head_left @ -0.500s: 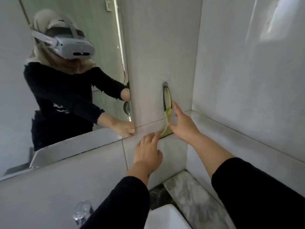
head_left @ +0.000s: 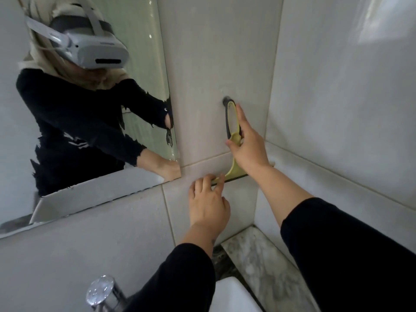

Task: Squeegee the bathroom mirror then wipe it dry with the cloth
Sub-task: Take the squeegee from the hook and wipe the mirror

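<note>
while the squeegee (head_left: 233, 131) hangs by its looped handle from a hook (head_left: 225, 100) on the tiled wall (head_left: 202, 64), just right of the mirror (head_left: 139, 52), the right hand (head_left: 246, 147) closes its thumb and fingers around the handle neck, probably to lift it off. the left hand (head_left: 208, 201) is open, fingertips touching the blade end (likely steadying it). no cloth is in view. no label or writing on anything is legible.

Dim, cool daylight from upper right, soft glare patch on the right wall tile (head_left: 373, 23); wide-angle bowing at edges; faucet (head_left: 101, 291) slightly blurred
</note>
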